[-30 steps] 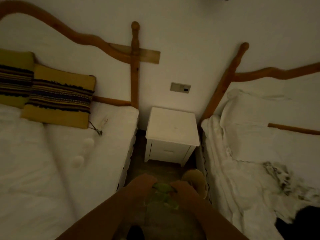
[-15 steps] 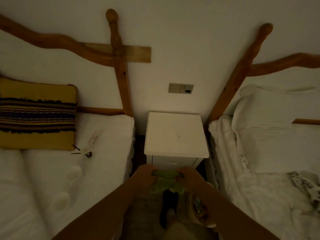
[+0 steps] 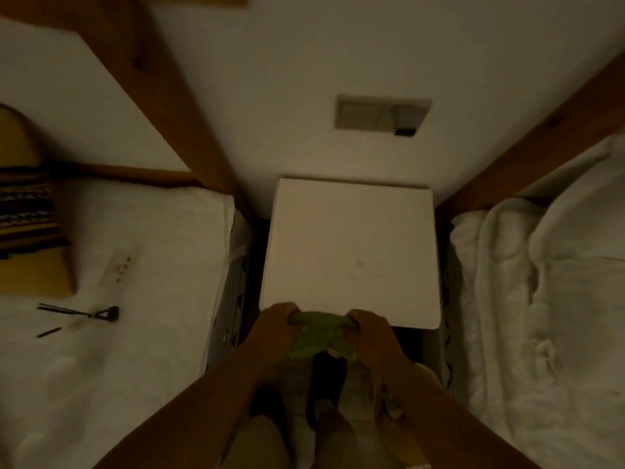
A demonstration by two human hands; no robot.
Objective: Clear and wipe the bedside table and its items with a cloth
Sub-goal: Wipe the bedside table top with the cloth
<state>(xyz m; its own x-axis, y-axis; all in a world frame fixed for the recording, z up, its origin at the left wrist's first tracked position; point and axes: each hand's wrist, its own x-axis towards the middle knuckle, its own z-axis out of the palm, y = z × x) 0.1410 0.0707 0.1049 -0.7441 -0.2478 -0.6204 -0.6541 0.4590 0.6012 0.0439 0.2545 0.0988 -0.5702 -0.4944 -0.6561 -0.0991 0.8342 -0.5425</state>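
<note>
Head view, dim warm light, looking down between two beds.

- White tabletop (image 3: pixel 351 252) of the bedside table is seen centre, set against the far wall between the beds. Faint marks are noted on its surface toward the near half.
- Green cloth (image 3: pixel 316 336) is held bunched at the near edge of the tabletop. Whether it touches the surface cannot be told.
- Left hand (image 3: pixel 275 328): fingers curled round the left end of the cloth.
- Right hand (image 3: pixel 370 336): fingers curled round the right end of the cloth. The cloth is stretched between the two hands, with a fold hanging below.
- Left bed (image 3: pixel 152 350), white sheet. On it lie a flat white remote (image 3: pixel 116 267), a dark-handled brush (image 3: pixel 101 313) just near of it, and a short dark stick (image 3: pixel 49 332) to the left of the brush. A yellow cushion (image 3: pixel 30 265) with dark striped bands is seen at the far left edge.
- Right bed (image 3: pixel 541 316) is covered with rumpled white bedding.
- Wooden bedposts are seen on both sides of the tabletop: left post (image 3: pixel 162 96), right post (image 3: pixel 527 143).
- Switch plate (image 3: pixel 382 115) is fixed on the wall above the tabletop.
- Floor below the hands is dark; a dark shoe (image 3: pixel 324 380) is made out there, blurred.
</note>
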